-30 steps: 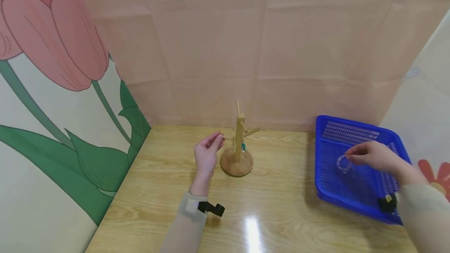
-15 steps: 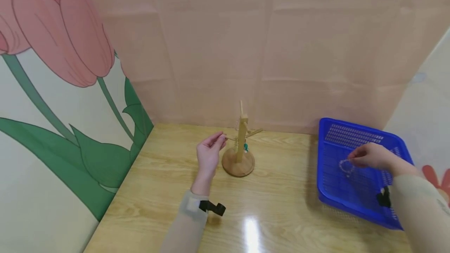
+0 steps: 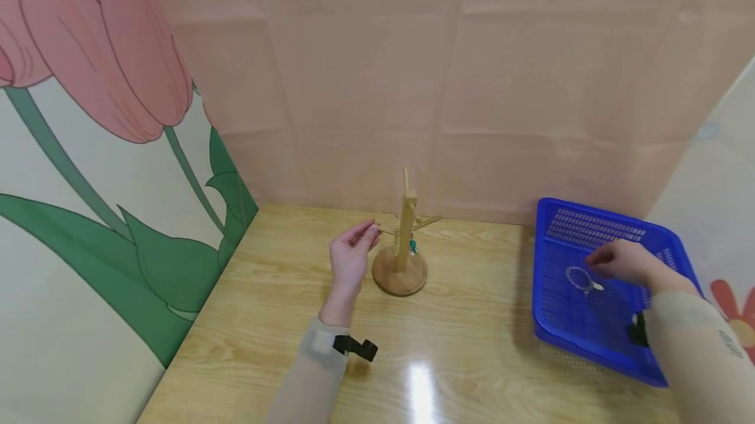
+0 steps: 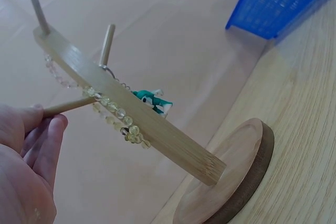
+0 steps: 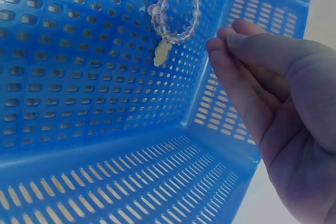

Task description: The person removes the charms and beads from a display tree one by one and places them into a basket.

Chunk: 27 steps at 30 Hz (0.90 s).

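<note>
My left hand (image 3: 349, 257) pinches the tip of a wooden peg (image 4: 71, 106) on a bracelet stand (image 3: 406, 234). A yellowish beaded bracelet (image 4: 113, 111) hangs on that peg. Another peg carries a ring with a teal-and-white charm (image 4: 152, 100), and clear pinkish beads (image 4: 55, 72) hang higher up. Over the blue basket (image 3: 539, 267) is my right hand (image 3: 625, 263), its fingertips close together and holding nothing. A clear beaded bracelet (image 5: 178, 11) with a pale leaf-like pendant (image 5: 163, 52) lies on the basket floor, just apart from those fingertips.
The stand's round base (image 3: 400, 283) rests on a wood-grain table (image 3: 472, 319). A pinkish-brown cloth (image 3: 377, 83) hangs behind it. On the left is a wall (image 3: 88, 247) with printed tulips. Black camera mounts sit on both wrists.
My right hand has let go of the clear bracelet, which now lies in the basket with its pendant showing. My left hand keeps its pinch on the peg. The head view has shifted slightly.
</note>
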Motion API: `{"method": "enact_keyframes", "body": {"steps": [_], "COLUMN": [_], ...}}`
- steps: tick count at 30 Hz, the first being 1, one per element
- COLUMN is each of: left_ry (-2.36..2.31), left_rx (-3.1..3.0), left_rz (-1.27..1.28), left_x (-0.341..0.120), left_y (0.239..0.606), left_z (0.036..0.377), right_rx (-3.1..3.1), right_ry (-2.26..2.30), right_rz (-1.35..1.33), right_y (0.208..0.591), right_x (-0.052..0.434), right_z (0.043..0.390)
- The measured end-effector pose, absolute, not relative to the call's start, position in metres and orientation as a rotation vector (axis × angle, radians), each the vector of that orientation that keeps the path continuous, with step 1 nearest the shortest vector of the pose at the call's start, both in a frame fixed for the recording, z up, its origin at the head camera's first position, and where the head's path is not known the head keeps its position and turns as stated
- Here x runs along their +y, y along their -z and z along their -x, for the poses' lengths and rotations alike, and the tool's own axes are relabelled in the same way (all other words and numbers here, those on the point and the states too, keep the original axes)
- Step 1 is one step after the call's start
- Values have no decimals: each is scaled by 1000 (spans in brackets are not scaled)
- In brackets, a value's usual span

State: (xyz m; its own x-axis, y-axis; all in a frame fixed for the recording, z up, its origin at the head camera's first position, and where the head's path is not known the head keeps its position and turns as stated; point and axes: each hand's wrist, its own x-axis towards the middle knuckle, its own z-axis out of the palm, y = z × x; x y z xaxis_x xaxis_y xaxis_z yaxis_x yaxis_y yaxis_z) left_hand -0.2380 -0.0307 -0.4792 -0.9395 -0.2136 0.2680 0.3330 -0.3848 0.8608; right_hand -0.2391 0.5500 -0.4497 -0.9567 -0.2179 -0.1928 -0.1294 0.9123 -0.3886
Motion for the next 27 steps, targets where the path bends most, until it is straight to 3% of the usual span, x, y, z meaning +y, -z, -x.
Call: {"method": "enact_keyframes", "body": {"steps": [27], "left_ry": [2375], "left_rx": [-1504], "left_rz": [135], "left_x": [-29], "left_y": [478], "left_z": [237], "right_rx": [2923], "right_ry": [527], "right_rz": [259], "right_y": [432], "right_x": [542], "right_z": [228]}}
